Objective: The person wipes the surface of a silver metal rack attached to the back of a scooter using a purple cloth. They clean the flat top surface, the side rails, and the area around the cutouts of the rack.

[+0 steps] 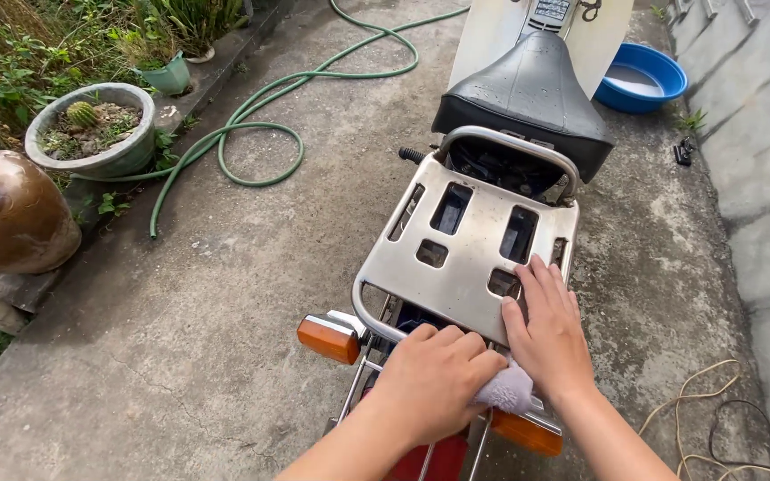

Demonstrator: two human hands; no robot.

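You are wiping the rack point(465, 240) at lower centre of the frame: your left hand point(434, 379) is clenched on the cloth point(508, 390) at its rear edge, your right hand point(545, 330) lies flat, fingers spread, beside it. Next calls for steady pressure across the slots.

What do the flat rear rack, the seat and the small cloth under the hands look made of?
The silver rear carrier rack looks like dull bare metal, with stamped cut-outs and a tubular rim. The black motorcycle seat seems to be vinyl or leatherette: smooth and slightly glossy. The pale cloth under the left hand looks like soft woven fabric.
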